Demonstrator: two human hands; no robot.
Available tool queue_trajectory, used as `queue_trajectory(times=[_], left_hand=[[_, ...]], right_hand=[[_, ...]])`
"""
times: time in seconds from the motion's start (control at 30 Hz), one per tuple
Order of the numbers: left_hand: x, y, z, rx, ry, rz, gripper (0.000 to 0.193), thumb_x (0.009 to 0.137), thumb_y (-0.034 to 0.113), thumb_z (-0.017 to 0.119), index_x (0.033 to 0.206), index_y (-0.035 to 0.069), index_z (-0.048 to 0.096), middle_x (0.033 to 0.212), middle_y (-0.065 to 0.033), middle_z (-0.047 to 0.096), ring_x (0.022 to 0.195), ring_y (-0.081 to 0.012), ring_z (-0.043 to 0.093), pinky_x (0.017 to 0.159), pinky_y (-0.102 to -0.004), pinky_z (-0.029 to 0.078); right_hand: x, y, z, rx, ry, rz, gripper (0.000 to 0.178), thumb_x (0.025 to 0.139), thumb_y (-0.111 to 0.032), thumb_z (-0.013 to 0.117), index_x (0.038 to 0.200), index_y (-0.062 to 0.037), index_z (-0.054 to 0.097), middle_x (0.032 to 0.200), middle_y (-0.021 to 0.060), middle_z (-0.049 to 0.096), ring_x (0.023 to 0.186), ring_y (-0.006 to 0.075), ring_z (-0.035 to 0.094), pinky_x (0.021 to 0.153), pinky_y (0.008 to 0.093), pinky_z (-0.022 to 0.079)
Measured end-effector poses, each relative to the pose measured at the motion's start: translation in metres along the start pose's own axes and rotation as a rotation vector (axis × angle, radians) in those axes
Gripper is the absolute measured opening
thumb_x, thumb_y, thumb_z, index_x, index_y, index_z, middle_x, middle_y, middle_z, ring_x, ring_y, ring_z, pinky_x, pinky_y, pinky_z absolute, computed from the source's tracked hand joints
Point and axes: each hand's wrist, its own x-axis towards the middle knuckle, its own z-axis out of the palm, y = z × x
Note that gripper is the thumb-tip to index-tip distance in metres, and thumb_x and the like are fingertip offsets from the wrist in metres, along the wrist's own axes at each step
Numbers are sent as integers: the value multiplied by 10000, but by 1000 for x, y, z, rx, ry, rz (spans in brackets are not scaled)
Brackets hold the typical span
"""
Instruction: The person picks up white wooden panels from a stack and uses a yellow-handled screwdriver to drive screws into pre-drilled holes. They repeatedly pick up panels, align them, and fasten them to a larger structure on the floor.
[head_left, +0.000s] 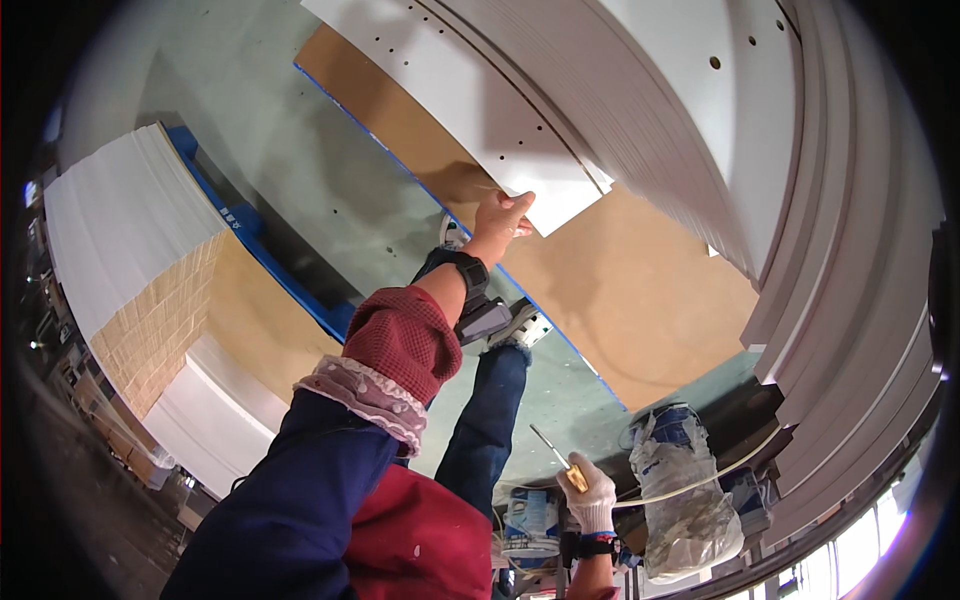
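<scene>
My left hand (502, 222), bare, reaches forward and pinches the near edge of a white board (480, 110) close to its corner. The thumb lies on top of the board and some fingertips show below the edge. Several small dark holes run along this board. In my right hand (592, 498), which wears a white knitted glove, is a screwdriver (574, 473) with a yellow handle. Its metal shaft points up and left, away from the boards. A brown sheet (650, 310) with a blue edge lies under the white board.
Tall stacks of white boards (850, 220) stand along the right. At left, more stacked panels (130, 230) rest by a blue metal frame (250, 225). A plastic-wrapped bucket (685, 490) and a blue-and-white bucket (530, 522) stand near my right hand, with a pale hose (700, 488).
</scene>
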Motion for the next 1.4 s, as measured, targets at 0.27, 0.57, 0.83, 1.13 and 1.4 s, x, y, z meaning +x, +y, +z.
queue_trajectory(times=[0.27,0.57,0.83,1.13,1.4], left_hand=[[-14,6,1,141,-201,-251,554,845,337,685,1142,-60,440,1014,-198,555,822,-320,664,667,-362,569],[-27,-14,46,46,64,-208,425,851,226,668,1067,-115,533,899,-218,617,771,-305,671,646,-350,577],[-35,-12,51,-192,158,-237,285,848,108,634,960,-129,524,892,-212,615,788,-287,650,711,-337,566],[-12,33,10,-79,109,-141,498,771,292,751,1070,-20,503,993,-97,559,972,-254,571,840,-417,498],[27,80,-7,336,363,196,560,688,360,820,878,-2,437,732,-82,523,552,-154,510,476,-291,485]], right_hand=[[11,-16,-8,-36,-27,-22,324,774,-272,688,1058,-155,586,791,127,634,739,343,622,628,418,490],[18,-11,-7,-49,-20,-56,307,784,-285,673,1048,-157,584,776,133,631,740,344,624,637,415,494],[23,-9,-13,-39,23,-52,327,727,-219,736,1014,-97,637,804,137,655,734,322,648,645,372,517],[23,5,-11,-72,2,0,340,727,-236,735,1026,-107,636,829,135,662,766,312,654,660,370,517],[36,-13,-16,-58,-63,-3,305,772,-277,680,1044,-164,600,798,133,645,752,340,634,641,409,496]])
